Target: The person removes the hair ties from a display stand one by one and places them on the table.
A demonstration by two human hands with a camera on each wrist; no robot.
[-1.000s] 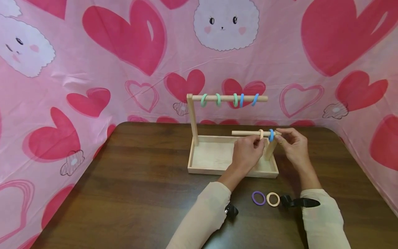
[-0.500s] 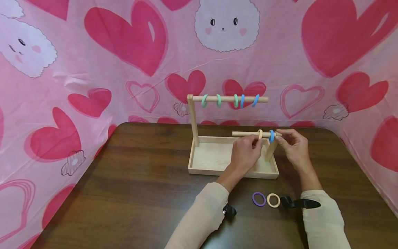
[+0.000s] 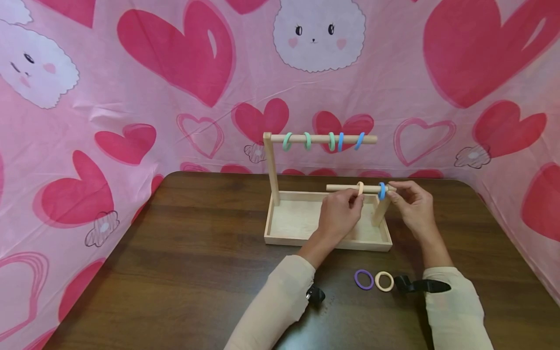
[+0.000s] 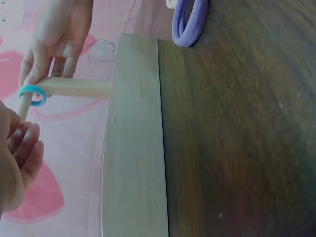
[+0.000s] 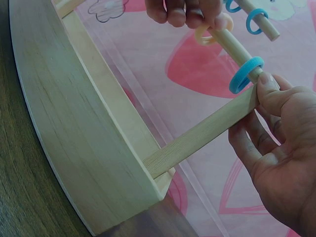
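Placing cream ring (image 3: 360,188) on lower rod (image 3: 370,188), seemingly; your left fingers (image 3: 352,193) pinch it, right fingers (image 3: 396,198) pinch post (image 5: 207,129); likely next: gentle release.

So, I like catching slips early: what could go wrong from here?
The left hand pinches the threaded cream ring on the lower rod; slid too far toward the rod's free end, it might drop off. The black wrist camera at the right sleeve appears close to the loose cream ring, so it could knock it. On the upper rod, the outermost blue ring hangs near the open end and may slip if jolted.
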